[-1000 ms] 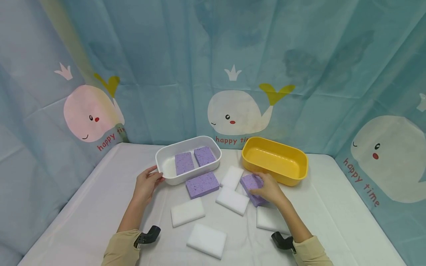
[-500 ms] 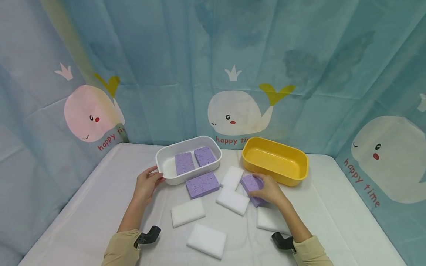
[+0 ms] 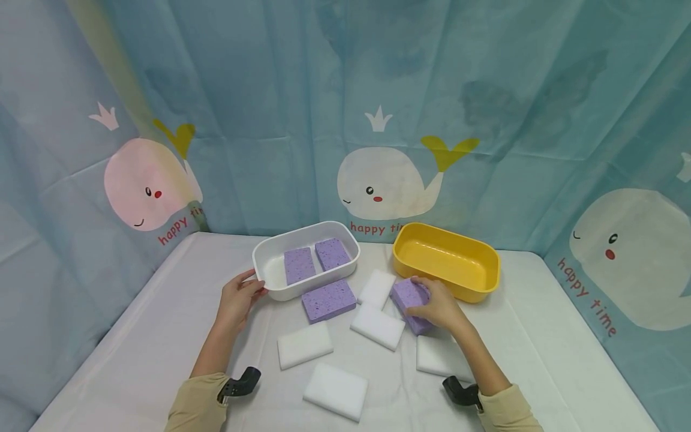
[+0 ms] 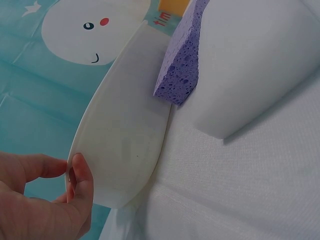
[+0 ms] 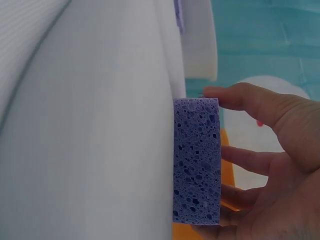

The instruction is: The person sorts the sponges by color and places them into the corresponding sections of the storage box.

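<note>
In the head view my left hand (image 3: 240,298) pinches the near left rim of a white plastic tub (image 3: 272,292); the left wrist view shows thumb and fingers on either side of that rim. Two purple sponges (image 3: 299,266) lie inside the tub. On the right, my right hand (image 3: 441,305) holds another purple sponge (image 3: 408,296) across its width, just in front of a yellow tub (image 3: 475,291). The right wrist view shows the thumb at one side of this pitted sponge (image 5: 196,162) and the fingers along the other. One more purple sponge (image 3: 328,300) lies against the white tub's front.
Several white sponge pads lie on the white-clothed table (image 3: 151,336), including a pad (image 3: 336,391) nearest the front and another pad (image 3: 439,357) below my right hand. A blue curtain (image 3: 259,120) with printed whales hangs behind and at both sides.
My right hand and its purple sponge have shifted up very slightly, the sponge's far end now a little higher. My left hand and both tubs stay as they were.
</note>
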The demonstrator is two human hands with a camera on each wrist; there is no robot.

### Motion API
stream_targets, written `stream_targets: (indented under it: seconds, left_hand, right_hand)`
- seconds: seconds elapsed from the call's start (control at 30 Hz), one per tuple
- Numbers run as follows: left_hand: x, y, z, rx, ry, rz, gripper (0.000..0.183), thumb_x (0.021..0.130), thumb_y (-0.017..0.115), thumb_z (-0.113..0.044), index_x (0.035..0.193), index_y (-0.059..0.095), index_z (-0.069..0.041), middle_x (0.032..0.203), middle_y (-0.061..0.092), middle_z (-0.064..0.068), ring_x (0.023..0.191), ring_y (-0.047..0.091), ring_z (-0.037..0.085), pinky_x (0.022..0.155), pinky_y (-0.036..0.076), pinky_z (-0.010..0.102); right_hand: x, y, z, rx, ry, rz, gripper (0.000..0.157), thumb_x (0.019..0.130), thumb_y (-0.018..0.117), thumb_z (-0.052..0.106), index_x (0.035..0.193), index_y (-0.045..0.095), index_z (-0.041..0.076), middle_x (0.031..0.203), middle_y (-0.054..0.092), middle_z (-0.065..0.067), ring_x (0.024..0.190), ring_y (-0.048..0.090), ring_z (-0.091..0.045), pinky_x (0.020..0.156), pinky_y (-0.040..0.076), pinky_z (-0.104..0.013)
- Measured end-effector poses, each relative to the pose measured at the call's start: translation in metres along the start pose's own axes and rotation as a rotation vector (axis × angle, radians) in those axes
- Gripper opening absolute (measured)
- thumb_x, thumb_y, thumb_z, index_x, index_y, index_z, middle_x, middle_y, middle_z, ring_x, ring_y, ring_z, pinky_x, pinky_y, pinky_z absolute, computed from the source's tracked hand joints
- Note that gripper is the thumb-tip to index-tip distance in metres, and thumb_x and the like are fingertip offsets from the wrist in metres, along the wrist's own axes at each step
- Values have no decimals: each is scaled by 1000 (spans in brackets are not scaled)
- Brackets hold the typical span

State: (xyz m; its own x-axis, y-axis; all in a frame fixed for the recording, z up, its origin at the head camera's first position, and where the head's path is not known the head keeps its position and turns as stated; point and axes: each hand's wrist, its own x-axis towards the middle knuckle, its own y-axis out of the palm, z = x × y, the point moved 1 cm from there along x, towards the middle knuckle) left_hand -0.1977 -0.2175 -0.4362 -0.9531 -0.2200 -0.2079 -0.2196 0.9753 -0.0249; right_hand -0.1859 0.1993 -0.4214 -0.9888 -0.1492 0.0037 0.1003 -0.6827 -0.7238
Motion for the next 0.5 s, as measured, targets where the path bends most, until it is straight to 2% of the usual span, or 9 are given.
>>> stream_targets:
  seconds: [0.2,0.5]
  left_hand:
    - [0,-1,0,-8,7,6,61,106,57,-2,161,32,7,113,66,10,83,66,3,81,58,13]
    - [-1,-1,0,-11,4,10,61,106,57,-2,161,31,7,113,66,10,84,67,3,82,58,14]
  right_hand:
    - [-1,-2,2,6,-2,-4,77,82,89,11,148,53,-9,151,51,-32,142,45,-52,119,35,-67]
    - [-3,-6,5,-8,-2,-11,77,84,89,13,149,52,-6,152,51,-32,141,46,-52,119,36,-67]
